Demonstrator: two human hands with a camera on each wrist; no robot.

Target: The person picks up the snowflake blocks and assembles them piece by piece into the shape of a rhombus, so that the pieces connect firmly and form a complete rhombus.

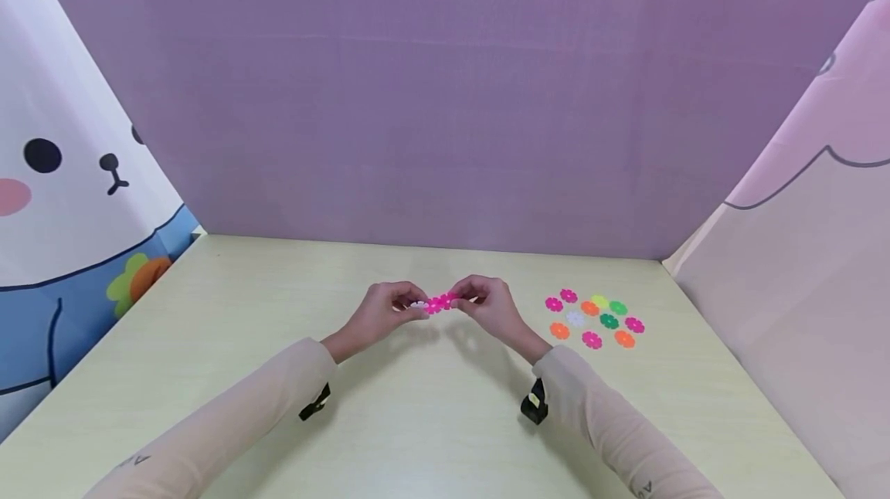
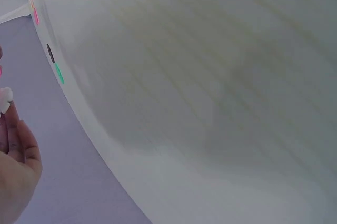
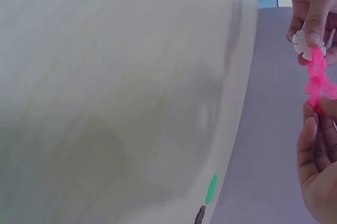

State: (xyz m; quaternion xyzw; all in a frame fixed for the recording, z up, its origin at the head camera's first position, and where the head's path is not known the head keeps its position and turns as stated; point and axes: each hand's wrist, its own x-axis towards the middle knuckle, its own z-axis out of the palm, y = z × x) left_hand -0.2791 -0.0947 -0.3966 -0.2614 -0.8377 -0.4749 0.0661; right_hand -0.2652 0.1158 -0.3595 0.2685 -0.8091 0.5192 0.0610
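Observation:
Between both hands, over the middle of the table, is a small chain of flower-shaped plastic discs joined edge to edge. Its left end is a white disc point(image 3: 300, 44), pinched by my left hand point(image 1: 378, 312) between thumb and fingers. The rest is bright pink discs point(image 1: 438, 303) slotted together at angles. My right hand point(image 1: 490, 307) pinches the pink end with thumb and fingertips. In the right wrist view the pink pieces point(image 3: 317, 77) span the gap between the two hands. The left wrist view catches only part of the left hand point(image 2: 20, 174) and the white disc's edge.
To the right on the pale table point(image 1: 417, 437) lie several loose flower discs, among them a dark green disc point(image 1: 609, 321), a yellow disc point(image 1: 600, 301) and an orange disc point(image 1: 559, 330). A purple backdrop point(image 1: 445, 113) rises behind the table, with printed cloths at both sides.

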